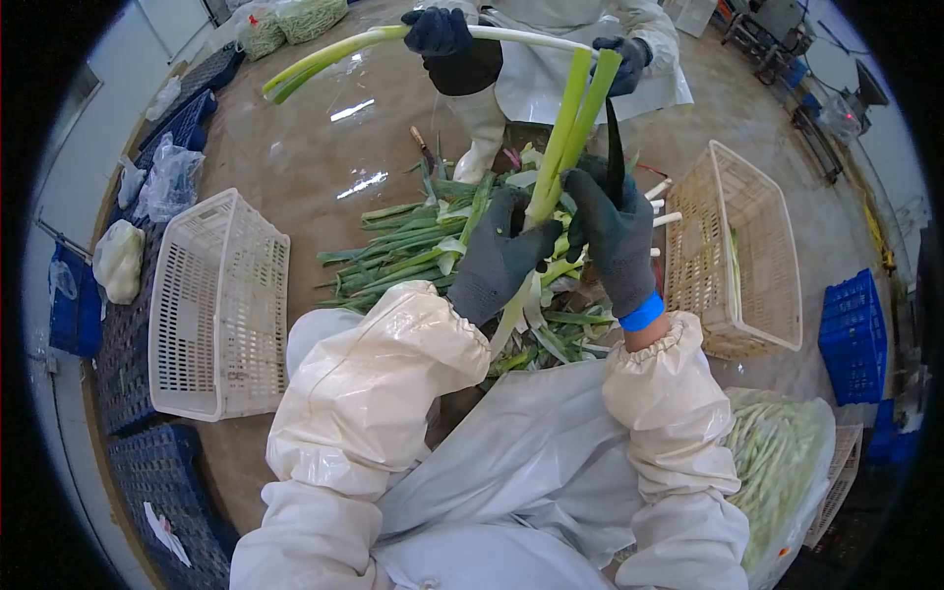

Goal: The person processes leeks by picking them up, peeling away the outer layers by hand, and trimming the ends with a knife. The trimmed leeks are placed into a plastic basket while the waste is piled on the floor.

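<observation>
My left hand, in a dark grey glove, is closed around the lower part of a leek. Its two thick green leaf ends point up and away from me, while pale strips of leaf hang below my fingers. My right hand, gloved and with a blue band at the wrist, is closed on a knife whose dark curved blade sticks upward. The fingertips of that hand are right at the leek's side. Beneath both hands lies a heap of leeks with green leaves and loose trimmings; white stalk ends show on the right.
Across from me a person's gloved hands hold another long leek. White crates stand left and right. A bag of pale green stalks sits near right. Blue crates and dark pallets line the sides.
</observation>
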